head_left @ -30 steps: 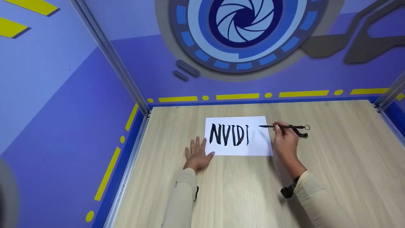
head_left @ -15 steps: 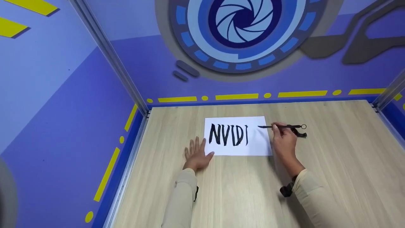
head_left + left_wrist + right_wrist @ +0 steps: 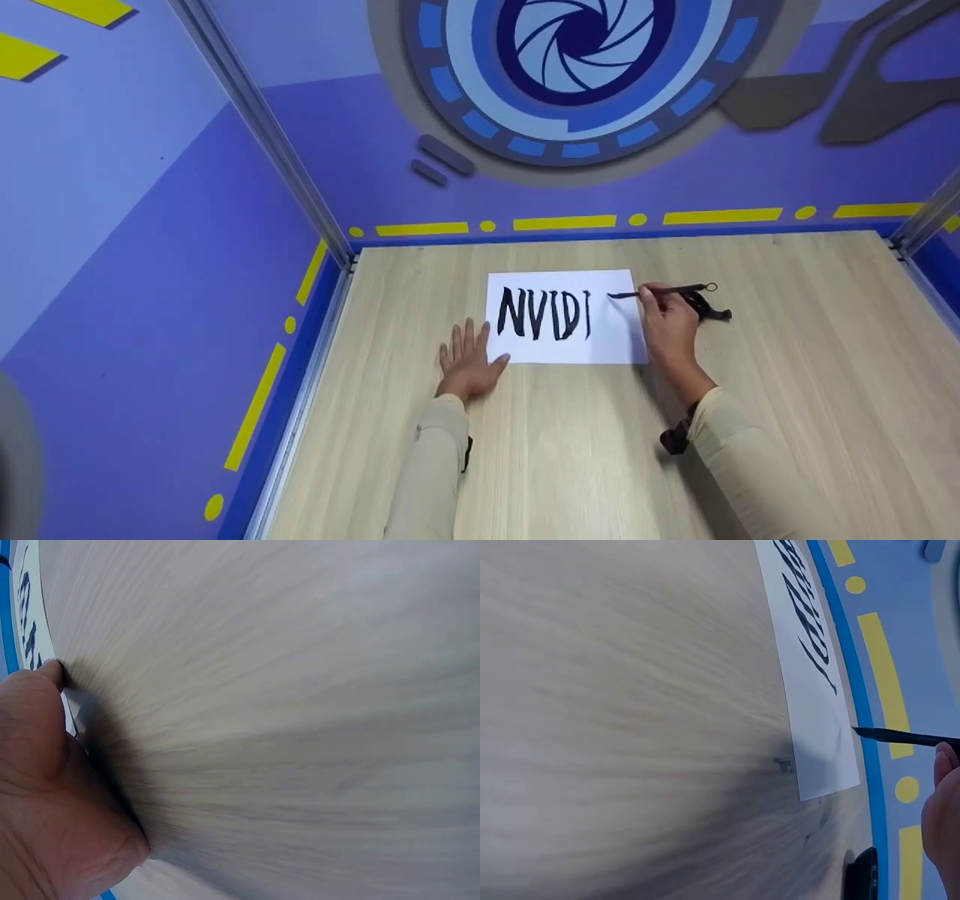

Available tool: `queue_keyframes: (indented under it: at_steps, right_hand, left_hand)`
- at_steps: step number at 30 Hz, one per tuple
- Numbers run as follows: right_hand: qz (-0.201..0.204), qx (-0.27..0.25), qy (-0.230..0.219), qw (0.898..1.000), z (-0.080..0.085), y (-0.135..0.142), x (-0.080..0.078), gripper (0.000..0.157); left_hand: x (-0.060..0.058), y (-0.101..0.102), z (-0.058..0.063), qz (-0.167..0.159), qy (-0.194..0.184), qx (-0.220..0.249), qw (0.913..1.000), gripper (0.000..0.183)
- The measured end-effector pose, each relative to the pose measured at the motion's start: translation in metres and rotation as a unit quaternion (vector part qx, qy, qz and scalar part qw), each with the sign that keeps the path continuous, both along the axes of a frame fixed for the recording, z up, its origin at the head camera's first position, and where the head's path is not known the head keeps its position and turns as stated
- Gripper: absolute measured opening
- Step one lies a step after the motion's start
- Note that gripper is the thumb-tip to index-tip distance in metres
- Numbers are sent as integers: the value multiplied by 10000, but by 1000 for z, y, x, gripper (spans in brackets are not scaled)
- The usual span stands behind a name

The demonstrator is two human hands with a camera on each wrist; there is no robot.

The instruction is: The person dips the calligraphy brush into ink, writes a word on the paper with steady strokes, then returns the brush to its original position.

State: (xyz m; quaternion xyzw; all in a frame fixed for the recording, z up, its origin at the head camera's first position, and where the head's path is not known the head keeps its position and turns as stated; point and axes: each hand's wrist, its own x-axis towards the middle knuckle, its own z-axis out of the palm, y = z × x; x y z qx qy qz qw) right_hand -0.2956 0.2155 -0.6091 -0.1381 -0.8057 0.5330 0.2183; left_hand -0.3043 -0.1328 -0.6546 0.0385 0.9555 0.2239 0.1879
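A brush (image 3: 904, 737) held above a lettered sheet (image 3: 604, 330)

The white sheet lies flat on the worktop (image 3: 555, 450), bearing the black letters (image 3: 556, 315) "NVIDI". The brush reaches in over its right side, past the last letter; judging by the head and right wrist views, the tip is apart from the paper.

The right hand (image 3: 671, 326) pinches the brush by its handle between thumb and fingers, with the ringed end sticking out behind. The left hand (image 3: 472, 367) rests with fingers straight and spread at the sheet's left edge, the thumb over the lower left corner. A black object (image 3: 862, 877) sits on the worktop just beyond the right hand; what it is, I cannot tell.

The brush should be light, with a stiff handle and a soft, yielding tip that bends under small pressure, so the handle is the place to grip. The paper looks thin and light, apt to slide or crease; it is best held flat by a blank edge or corner, as the strokes could smear if wet.
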Motion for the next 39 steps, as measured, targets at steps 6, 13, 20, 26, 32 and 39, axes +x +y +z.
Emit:
queue_keyframes:
  at_steps: [6,13,20,26,32,39]
  right_hand:
    - [-139,-242,82,9996,-2,-3,-10,34]
    - [-60,129,-26,9999,-6,-6,-13,32]
    - [74,652,101,9978,-9,-8,-11,29]
    - [198,986,453,9939,-9,-8,-8,25]
    - [260,1078,424,9929,-8,-11,-4,23]
    - [158,931,299,9951,-6,-13,-4,22]
  left_hand:
    - [3,1,7,48,17,54,10000,84]
    - [4,1,9,17,24,88,10000,84]
    - [1,0,6,30,19,16,10000,84]
    - [0,0,3,52,-30,11,10000,85]
    - [3,2,6,84,45,14,10000,84]
    - [2,2,3,86,56,15,9999,82]
